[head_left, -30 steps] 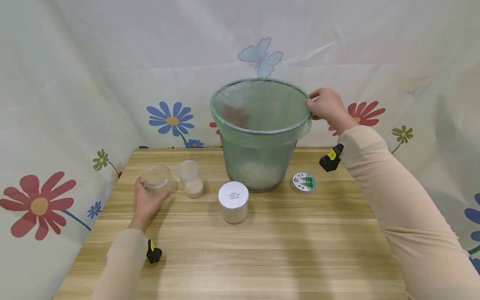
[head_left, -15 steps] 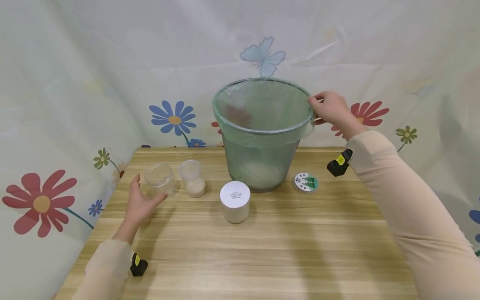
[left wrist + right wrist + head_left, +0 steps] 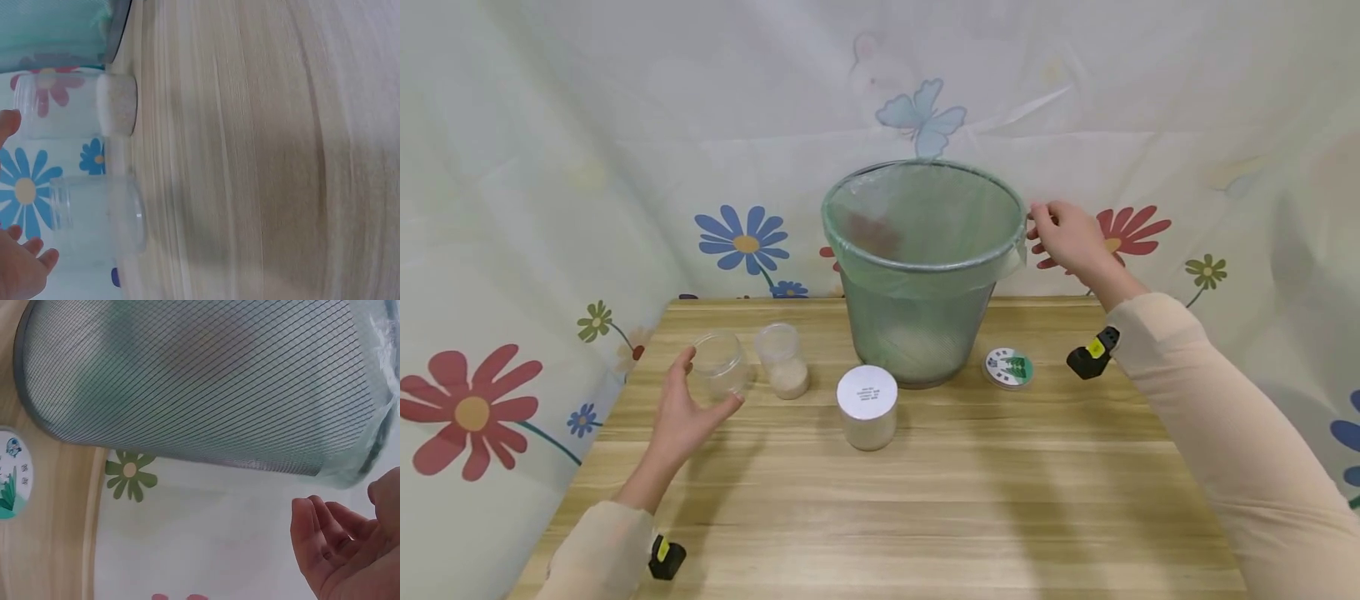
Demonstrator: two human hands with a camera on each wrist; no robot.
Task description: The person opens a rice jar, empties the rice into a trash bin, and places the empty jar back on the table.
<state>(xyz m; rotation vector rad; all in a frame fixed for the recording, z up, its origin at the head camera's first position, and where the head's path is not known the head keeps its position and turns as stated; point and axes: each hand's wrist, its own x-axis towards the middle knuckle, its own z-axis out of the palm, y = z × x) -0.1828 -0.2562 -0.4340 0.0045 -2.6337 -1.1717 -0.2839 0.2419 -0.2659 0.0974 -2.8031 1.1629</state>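
Note:
My left hand [image 3: 681, 421] is spread beside a clear, see-through jar [image 3: 721, 367] at the left of the table, thumb and fingers apart. In the left wrist view a gap shows between its fingertips [image 3: 49, 257] and the clear jar [image 3: 94, 212]. My right hand [image 3: 1071, 237] hovers just off the right rim of a mesh waste bin [image 3: 917, 317], fingers loosely bent and holding nothing. A thin green bin bag [image 3: 887, 279] lines the bin and folds over its rim. The right wrist view shows the right hand [image 3: 350, 544] apart from the mesh.
Right of the clear jar stands a narrower clear container [image 3: 784, 367] with pale contents low in it. A white-topped jar [image 3: 867, 404] stands in front of the bin. A flat round green-and-white container [image 3: 1008, 367] lies to the bin's right. A flowered curtain [image 3: 745, 158] hangs behind the table.
My right hand has let go of the bag at the bin's rim and moved slightly right and down. My left hand has loosened from the clear jar and drawn back a little.

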